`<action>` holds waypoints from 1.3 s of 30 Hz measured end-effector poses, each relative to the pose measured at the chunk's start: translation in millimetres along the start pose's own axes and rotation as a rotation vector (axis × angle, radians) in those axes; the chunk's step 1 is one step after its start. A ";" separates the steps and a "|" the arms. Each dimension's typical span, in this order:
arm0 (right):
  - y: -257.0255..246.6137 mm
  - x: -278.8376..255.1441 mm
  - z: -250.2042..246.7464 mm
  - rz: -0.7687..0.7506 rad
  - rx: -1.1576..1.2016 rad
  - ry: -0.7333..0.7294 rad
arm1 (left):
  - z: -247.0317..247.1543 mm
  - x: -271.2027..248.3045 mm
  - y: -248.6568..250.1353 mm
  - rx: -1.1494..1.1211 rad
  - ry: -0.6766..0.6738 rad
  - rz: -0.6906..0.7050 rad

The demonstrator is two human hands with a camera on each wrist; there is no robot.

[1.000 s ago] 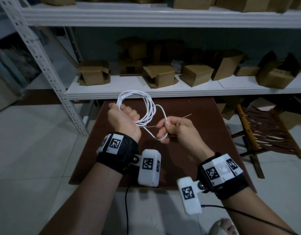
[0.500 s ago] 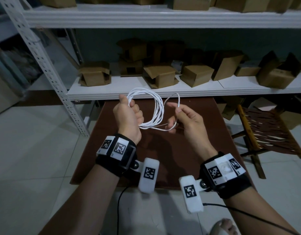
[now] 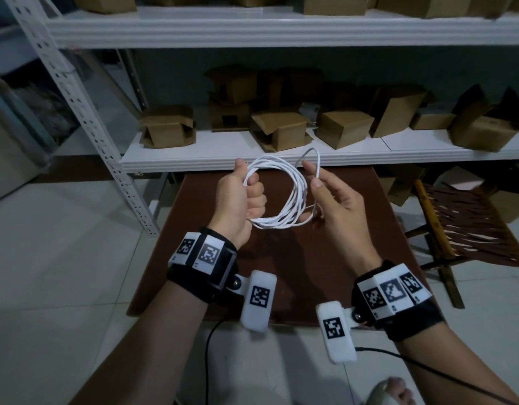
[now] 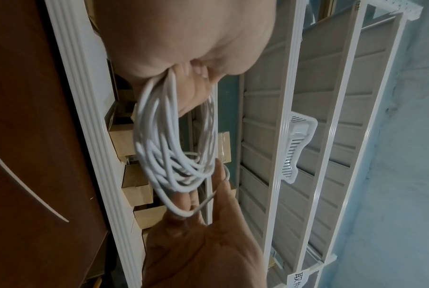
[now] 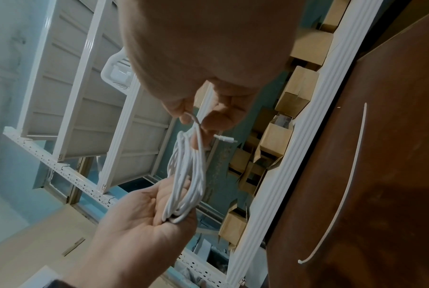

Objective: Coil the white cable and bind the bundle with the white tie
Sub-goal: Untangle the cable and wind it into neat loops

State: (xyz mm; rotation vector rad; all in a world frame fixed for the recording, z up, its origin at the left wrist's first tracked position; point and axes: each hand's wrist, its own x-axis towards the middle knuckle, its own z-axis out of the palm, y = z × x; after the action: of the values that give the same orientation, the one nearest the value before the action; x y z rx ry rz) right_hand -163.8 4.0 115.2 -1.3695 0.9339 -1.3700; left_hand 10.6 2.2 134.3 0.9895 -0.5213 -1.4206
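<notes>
The white cable [image 3: 297,185] is wound into a round coil of several loops, held up above the brown table. My left hand [image 3: 241,200] grips the coil's left side in a fist, also seen in the left wrist view [image 4: 184,48]. My right hand [image 3: 328,197] pinches the loose end strand between thumb and forefinger at the coil's right side [image 5: 196,118]. The cable's plug [image 5: 224,138] sticks out just past those fingers. The white tie [image 5: 351,175] lies loose on the table, a thin curved strip apart from both hands [image 4: 18,175].
The brown table [image 3: 281,276] stands low on a tiled floor. Behind it runs a white shelf [image 3: 211,159] with several cardboard boxes [image 3: 281,128]. A perforated shelf post [image 3: 106,147] stands at the left, and a wooden slatted chair [image 3: 462,226] at the right.
Both hands have risen and moved toward the shelf. The right hand has carried the loose tail up and over to the coil's right side, so the hanging tail is shorter and the coil rounder.
</notes>
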 end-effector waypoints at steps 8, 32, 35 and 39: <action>1.5 -0.1 -0.5 -0.076 -0.139 -0.002 | 2.5 -0.2 -2.3 0.071 -0.054 -0.019; 0.2 2.8 6.8 0.273 0.177 -0.080 | 11.4 -5.9 -21.6 0.512 -0.134 0.149; 0.7 2.7 6.4 0.304 0.205 -0.080 | 10.8 -5.4 -21.8 0.555 -0.136 0.175; 1.8 0.8 5.9 0.320 0.189 -0.081 | 10.8 -4.2 -22.5 0.588 -0.140 0.176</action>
State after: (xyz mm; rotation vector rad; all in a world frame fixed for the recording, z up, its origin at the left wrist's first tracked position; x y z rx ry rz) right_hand -157.7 3.5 114.1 -1.0728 0.9013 -1.1199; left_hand -11.5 6.4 122.8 1.2706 -1.1454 -1.2026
